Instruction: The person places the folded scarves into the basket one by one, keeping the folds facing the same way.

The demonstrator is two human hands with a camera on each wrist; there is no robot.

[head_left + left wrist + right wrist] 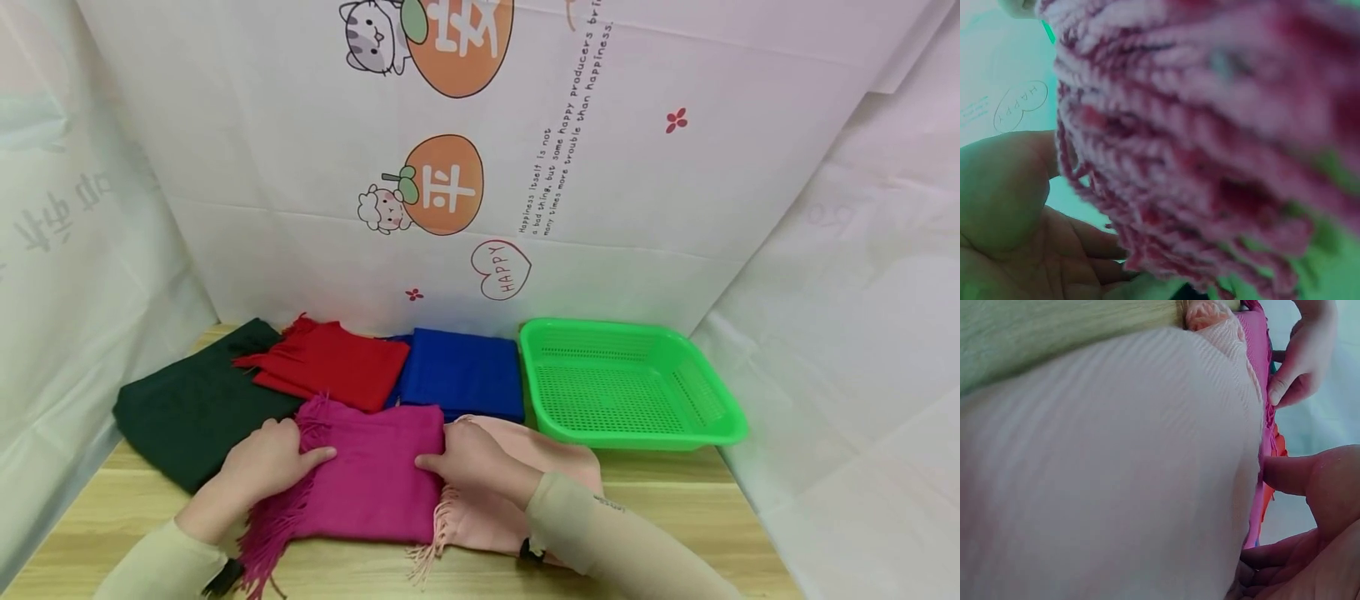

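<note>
A folded magenta scarf [371, 479] with tasselled ends lies in front of me between both hands. My left hand [262, 457] holds its fringed left edge, thumb on top. At the opposite edge my right hand [476, 458] pinches the scarf, thumb on top and fingers beneath. Under the right forearm is a folded light pink scarf [491, 521], partly hidden. In the left wrist view, blurred fringe [1160, 162] covers part of the left hand [1016, 225]. The right wrist view has the pink scarf [1122, 462] filling the foreground, beside the right hand [1329, 531].
Behind lie a folded dark green cloth [202, 408], a red fringed scarf [333, 362] and a blue folded cloth [465, 371]. A green plastic basket [727, 421] stands at the back right. White printed sheets [615, 167] wall in the wooden table [675, 508].
</note>
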